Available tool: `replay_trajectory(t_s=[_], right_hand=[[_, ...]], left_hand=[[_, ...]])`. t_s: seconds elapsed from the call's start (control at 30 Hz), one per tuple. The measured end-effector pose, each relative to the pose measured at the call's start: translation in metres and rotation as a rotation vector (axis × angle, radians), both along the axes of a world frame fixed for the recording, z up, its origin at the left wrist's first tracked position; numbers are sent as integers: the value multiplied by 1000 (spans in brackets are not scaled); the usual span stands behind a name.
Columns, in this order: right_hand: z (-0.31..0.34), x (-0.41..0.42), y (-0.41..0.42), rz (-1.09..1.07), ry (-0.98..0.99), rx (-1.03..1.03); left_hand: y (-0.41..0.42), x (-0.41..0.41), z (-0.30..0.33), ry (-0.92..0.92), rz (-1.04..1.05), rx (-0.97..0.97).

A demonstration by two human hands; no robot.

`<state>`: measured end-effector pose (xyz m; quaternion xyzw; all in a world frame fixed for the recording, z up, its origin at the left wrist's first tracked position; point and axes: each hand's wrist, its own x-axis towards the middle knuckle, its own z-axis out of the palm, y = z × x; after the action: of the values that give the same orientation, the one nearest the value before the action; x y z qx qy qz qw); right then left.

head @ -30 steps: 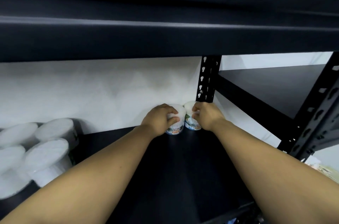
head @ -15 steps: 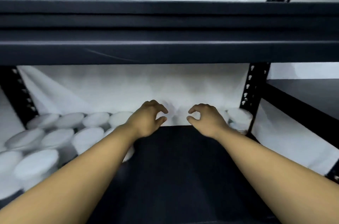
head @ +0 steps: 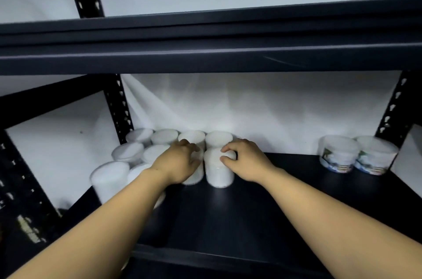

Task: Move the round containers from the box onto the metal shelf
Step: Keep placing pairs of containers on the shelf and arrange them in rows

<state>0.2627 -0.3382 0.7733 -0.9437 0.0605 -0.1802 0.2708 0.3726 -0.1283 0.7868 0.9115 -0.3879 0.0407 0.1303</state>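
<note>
Several white round containers (head: 137, 155) stand packed together at the back left of the black metal shelf (head: 274, 198). My left hand (head: 178, 162) curls over the top of one white container (head: 195, 176) at the group's right edge. Beside it, my right hand (head: 244, 160) grips the top of another white container (head: 218, 173). These two containers stand upright on the shelf, touching each other. Two labelled round containers (head: 356, 156) stand side by side at the back right corner. No box is in view.
An upper shelf beam (head: 210, 57) runs across just above the hands. Black perforated uprights stand at the back left (head: 118, 107) and back right (head: 392, 107). A white wall lies behind. Bare black shelf surface stretches between the two container groups.
My hands left the two labelled containers at the right corner and swung left. They now grip two white containers at the left group. The view shifted left and upward.
</note>
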Motion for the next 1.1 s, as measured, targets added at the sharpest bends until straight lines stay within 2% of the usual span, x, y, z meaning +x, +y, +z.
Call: replay_trajectory(t_s=[0.1, 0.37, 0.63, 0.9, 1.1], right_hand=[[-8, 5, 13, 14, 47, 10], [-8, -5, 18, -8, 60, 34], [-20, -59, 8, -47, -35, -7], [-40, -139, 22, -102, -174, 87], [-45, -171, 40, -142, -234, 142]], left_hand=[[8, 2, -9, 20, -23, 67], [10, 1, -11, -1, -60, 68], [18, -39, -25, -10, -193, -87], [37, -102, -40, -31, -339, -207], [43, -130, -50, -9, -361, -296]])
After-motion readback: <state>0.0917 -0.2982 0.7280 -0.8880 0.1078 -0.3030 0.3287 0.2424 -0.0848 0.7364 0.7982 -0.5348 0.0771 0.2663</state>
